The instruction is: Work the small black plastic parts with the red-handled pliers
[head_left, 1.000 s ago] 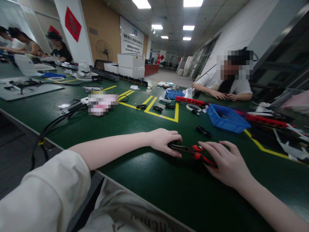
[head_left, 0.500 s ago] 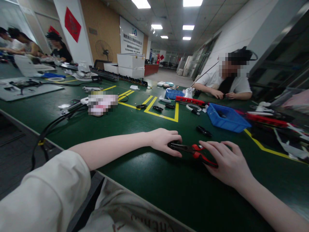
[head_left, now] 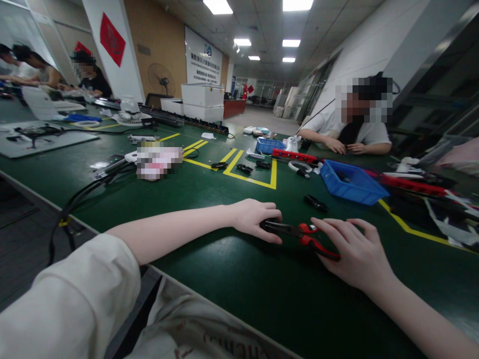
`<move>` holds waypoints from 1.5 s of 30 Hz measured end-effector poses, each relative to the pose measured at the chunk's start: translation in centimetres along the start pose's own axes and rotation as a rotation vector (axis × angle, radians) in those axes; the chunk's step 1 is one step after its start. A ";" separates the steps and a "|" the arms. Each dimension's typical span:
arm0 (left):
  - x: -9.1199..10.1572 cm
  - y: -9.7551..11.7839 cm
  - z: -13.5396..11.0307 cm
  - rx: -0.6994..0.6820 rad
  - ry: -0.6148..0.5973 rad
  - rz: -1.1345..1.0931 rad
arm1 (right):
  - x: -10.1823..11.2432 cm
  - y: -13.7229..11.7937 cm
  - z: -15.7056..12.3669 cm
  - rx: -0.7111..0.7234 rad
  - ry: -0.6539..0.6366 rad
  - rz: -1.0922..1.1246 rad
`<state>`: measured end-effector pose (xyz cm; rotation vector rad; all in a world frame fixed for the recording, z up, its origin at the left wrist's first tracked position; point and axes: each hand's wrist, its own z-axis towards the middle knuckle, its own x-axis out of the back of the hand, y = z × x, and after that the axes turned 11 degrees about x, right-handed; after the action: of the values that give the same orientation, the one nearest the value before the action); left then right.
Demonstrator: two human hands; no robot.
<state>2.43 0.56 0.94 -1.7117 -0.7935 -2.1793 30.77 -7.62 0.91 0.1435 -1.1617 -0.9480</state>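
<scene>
My right hand [head_left: 354,254] is closed around the red and black handles of a pair of pliers [head_left: 309,234], which lie low over the green table with their jaws toward the left. My left hand [head_left: 256,219] grips a small black part [head_left: 268,224] between thumb and fingers. The plier jaws reach that part, though its exact kind and how the jaws meet it are too small and dark to make out. Beyond my right hand, a similar-looking black piece [head_left: 316,203] rests on the table.
A blue bin [head_left: 352,184] stands at the right, with red strips [head_left: 415,185] beside it. Several small black pieces [head_left: 245,169] lie near the yellow tape lines. A pink and white item [head_left: 159,162] and black cables [head_left: 88,188] are at the left. A person [head_left: 350,129] sits across the table.
My right hand and the plier handles have shifted very slightly to the right. My left hand stays in place with the black part.
</scene>
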 end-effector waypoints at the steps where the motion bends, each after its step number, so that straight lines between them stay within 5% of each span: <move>1: 0.0 0.0 0.0 0.001 0.000 0.001 | 0.0 0.0 0.1 -0.002 0.002 -0.001; 45: 0.1 0.0 -0.1 0.033 -0.015 -0.032 | -0.3 -0.2 -0.5 -0.029 -0.052 0.007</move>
<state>2.36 0.53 1.00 -1.7130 -0.8622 -2.1638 31.05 -7.70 0.41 0.0919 -1.1946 -0.9668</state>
